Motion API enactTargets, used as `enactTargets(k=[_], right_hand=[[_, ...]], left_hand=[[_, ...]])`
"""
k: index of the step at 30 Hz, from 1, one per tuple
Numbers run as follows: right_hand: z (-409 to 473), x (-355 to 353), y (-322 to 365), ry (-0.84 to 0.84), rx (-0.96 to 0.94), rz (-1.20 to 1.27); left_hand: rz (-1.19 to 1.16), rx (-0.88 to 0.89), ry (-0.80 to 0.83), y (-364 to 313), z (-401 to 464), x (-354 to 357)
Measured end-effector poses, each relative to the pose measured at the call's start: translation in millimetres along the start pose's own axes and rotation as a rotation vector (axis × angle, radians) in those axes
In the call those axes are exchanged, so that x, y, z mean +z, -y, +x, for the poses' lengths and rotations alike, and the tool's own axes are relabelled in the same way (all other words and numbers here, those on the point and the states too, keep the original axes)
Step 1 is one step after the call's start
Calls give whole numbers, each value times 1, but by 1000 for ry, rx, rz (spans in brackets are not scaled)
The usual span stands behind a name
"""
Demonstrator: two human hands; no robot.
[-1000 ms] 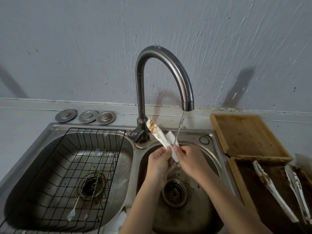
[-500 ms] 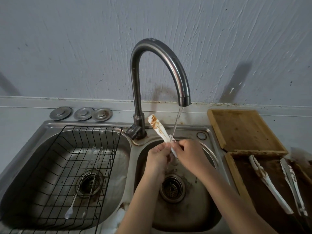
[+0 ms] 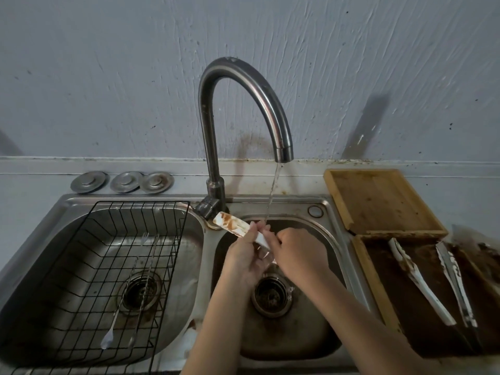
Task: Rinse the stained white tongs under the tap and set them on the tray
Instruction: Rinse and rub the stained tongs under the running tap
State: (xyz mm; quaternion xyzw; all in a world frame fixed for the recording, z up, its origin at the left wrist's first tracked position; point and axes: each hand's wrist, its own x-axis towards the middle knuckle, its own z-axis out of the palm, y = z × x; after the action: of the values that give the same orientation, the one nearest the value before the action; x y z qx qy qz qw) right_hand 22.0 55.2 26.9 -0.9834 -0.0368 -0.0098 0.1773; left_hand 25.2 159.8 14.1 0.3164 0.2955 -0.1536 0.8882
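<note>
Both hands, our left (image 3: 244,259) and our right (image 3: 296,251), hold the tongs (image 3: 238,228) under water from the tap (image 3: 243,104).

Dim, cool, flat light; wall (image 3: 135,77) grey-blue. Soft slanted shadow on wall above empty wooden tray (image 3: 378,201), fainter tap (image 3: 243,104) shadow behind spout. Dull sheen on tap curve and left basin (image 3: 81,239); no harsh glare. Wide-angle bend: counter edge (image 3: 40,165) and sink rim curve toward corners. Hands (image 3: 270,253) slightly soft; bottom corners darkest.
</note>
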Motion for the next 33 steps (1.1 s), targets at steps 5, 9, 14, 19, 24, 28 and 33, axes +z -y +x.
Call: enactTargets(k=[5, 9, 14, 19, 24, 28, 33], right_hand=[[19, 1, 12, 7, -135, -244], [33, 7, 17, -83, -263, -336], [35, 7, 19, -37, -340, -202], [28, 7, 1, -32, -210, -188], [20, 9, -9, -45, -98, -329], [21, -1, -19, -39, -129, -343], [16, -3, -20, -64, -146, -355]], left_hand=[[-14, -58, 11, 16, -2, 2], [-84, -2, 43, 1, -2, 2], [-91, 2, 102, -2, 3, -2], [-80, 10, 21, 13, 8, 1], [-62, -71, -32, 40, 12, 5], [-56, -102, 81, 30, 12, 0], [28, -126, 143, 27, 10, -3]])
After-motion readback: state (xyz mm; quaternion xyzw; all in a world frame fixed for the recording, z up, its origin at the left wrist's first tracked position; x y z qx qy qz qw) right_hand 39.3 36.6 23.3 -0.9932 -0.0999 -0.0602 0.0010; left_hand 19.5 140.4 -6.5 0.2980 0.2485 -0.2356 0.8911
